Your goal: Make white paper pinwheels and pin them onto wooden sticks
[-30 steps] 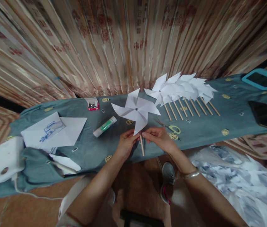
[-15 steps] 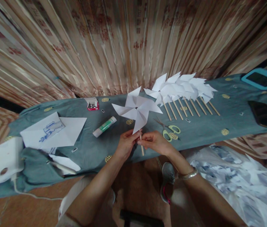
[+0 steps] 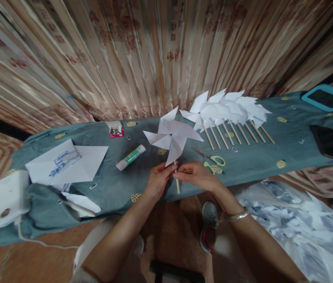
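A white paper pinwheel [image 3: 176,135] with a metal pin at its centre stands over the cloth-covered table, its wooden stick [image 3: 177,186] pointing down toward me. My left hand [image 3: 160,177] is closed on the stick just below the paper blades. Close beside it, my right hand [image 3: 194,175] pinches the same stick from the right, fingers bent. To the right lie scissors [image 3: 217,160] with yellow-green handles, partly behind my right hand. A glue stick [image 3: 130,157] with a green label rests to the left. Finished pinwheels [image 3: 228,110] overlap in a row at the back right.
A small red-and-white box of pins [image 3: 116,129] sits at the back. White paper sheets [image 3: 94,161] and a white power bank-like device [image 3: 10,198] with a cable lie left. At right are a phone [image 3: 328,142], a blue-framed device [image 3: 328,97] and a plastic bag of paper [image 3: 299,224].
The pinwheel's blades have turned slightly about the pin. My right hand has shifted a little up along the stick; my left hand keeps its hold.
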The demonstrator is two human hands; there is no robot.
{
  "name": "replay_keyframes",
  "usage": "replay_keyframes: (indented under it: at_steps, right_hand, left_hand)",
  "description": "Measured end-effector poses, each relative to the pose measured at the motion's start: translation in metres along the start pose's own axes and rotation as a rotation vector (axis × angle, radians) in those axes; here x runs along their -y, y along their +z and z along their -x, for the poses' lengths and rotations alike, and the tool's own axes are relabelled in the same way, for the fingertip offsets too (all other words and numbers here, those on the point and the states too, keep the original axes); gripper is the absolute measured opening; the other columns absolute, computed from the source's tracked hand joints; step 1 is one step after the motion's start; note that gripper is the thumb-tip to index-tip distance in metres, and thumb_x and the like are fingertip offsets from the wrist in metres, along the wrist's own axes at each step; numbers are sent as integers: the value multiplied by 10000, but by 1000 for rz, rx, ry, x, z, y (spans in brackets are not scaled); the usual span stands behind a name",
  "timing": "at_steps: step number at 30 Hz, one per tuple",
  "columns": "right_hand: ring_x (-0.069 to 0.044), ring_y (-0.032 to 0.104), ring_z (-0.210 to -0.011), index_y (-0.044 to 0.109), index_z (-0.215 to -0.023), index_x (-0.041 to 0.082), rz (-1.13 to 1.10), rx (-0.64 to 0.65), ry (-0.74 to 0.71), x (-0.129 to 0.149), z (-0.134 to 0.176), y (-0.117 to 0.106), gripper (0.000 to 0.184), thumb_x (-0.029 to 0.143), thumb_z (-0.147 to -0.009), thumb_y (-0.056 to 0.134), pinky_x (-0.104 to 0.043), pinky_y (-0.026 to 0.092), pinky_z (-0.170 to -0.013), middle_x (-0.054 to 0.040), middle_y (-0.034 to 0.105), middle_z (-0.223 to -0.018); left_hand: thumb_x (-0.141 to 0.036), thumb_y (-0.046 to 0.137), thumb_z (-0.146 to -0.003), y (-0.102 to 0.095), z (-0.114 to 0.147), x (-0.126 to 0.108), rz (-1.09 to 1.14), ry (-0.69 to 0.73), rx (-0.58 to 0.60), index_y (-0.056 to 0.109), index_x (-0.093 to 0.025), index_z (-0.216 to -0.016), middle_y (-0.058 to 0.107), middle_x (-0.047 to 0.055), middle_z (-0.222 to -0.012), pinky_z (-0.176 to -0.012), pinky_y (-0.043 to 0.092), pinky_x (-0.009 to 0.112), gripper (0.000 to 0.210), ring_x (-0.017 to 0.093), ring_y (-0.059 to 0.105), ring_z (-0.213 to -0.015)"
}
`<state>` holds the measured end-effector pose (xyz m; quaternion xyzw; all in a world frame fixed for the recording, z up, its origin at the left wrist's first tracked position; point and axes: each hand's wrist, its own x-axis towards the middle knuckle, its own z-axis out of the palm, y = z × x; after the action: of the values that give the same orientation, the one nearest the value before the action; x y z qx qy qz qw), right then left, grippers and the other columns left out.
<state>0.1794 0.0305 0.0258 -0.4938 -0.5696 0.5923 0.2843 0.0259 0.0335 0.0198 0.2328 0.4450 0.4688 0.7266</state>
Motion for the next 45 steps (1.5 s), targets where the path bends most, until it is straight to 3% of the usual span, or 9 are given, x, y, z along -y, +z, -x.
replay_keyframes:
  at_steps: [4,11,16,20,24,30,39,45]
  right_hand:
    - [-100,445,-528,665,-627,179,37,-63,-40,8,8,-31,456,621,-738,675,-255,325,-506,1,612,-585]
    - [-109,451,-522,746,-813,186,-210,-237,-89,3,20,-68,528,697,-694,680,-272,360,-513,-45,702,-702]
    - [-204,648,-758,715,-863,237,-403,-437,-145,3,14,-70,546,746,-673,659,-321,493,-655,-55,728,-833]
    - [-266,680,-908,703,-935,245,-386,-448,-97,12,10,-69,724,880,-630,533,-369,529,-731,-74,736,-950]
    - [-247,690,-851,708,-959,260,-344,-415,-31,17,9,-68,805,936,-616,439,-355,530,-686,-73,737,-997]
    - [-258,687,-887,713,-945,241,-343,-340,12,18,10,-64,821,938,-603,443,-335,524,-640,-98,728,-1006]
    - [-157,577,-538,732,-769,214,-471,-405,26,11,10,-65,616,776,-515,731,-299,491,-506,-32,690,-676]
    - [-129,551,-477,709,-700,209,-558,-433,21,11,10,-64,491,637,-491,828,-259,472,-444,7,654,-586]
  left_hand:
    - [-367,911,-440,-3,2,1,-74,8,14,777,-167,-717,709,21,-694,-681,460,245,367,110,591,-643]
    - [-367,886,-500,-10,0,8,-181,49,42,787,-168,-741,719,33,-701,-673,441,250,328,117,572,-642]
    - [-371,884,-484,-8,2,7,-255,48,59,783,-176,-697,731,34,-705,-668,451,262,305,147,593,-655]
    - [-397,903,-423,-6,4,4,-281,-4,106,774,-176,-659,717,22,-653,-646,452,259,348,148,594,-618]
    - [-402,897,-428,-6,5,4,-323,-15,155,770,-180,-634,701,12,-609,-594,430,248,328,137,572,-571]
    - [-383,887,-446,-8,4,6,-356,-23,182,776,-176,-657,678,-3,-577,-551,402,228,316,112,536,-534]
    - [-390,897,-427,-7,4,4,-348,-45,218,771,-169,-641,656,-7,-556,-546,386,228,332,102,506,-521]
    - [-364,886,-428,-7,2,5,-348,-57,224,770,-162,-648,651,-15,-566,-559,375,225,321,95,494,-533]
